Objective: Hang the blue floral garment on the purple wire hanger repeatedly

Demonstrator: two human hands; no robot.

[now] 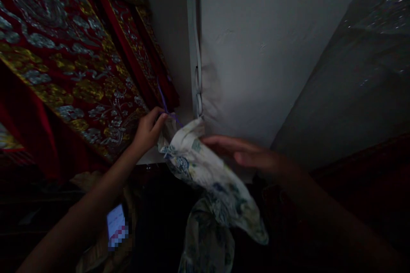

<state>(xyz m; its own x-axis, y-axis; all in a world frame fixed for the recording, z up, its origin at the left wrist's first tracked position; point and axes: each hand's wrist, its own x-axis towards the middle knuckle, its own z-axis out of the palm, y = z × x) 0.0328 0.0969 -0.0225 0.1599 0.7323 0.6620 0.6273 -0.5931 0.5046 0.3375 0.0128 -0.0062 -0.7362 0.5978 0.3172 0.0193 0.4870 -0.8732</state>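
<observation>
A white cloth with blue and green floral print hangs bunched and twisted in the middle of the head view, its lower part trailing down into the dark. My left hand is closed on the cloth's upper left edge, thumb against fingers. A thin purple string runs up from beside those fingertips. On the other side, my right hand lies along the cloth with fingers stretched out, touching or very near its upper right side. Dim light hides whether the right fingertips grip any fabric.
Red fabric with gold and silver embroidery hangs at the left. A pale wall with cables down it stands ahead. Clear plastic sheeting covers the right side. A lit phone lies at lower left.
</observation>
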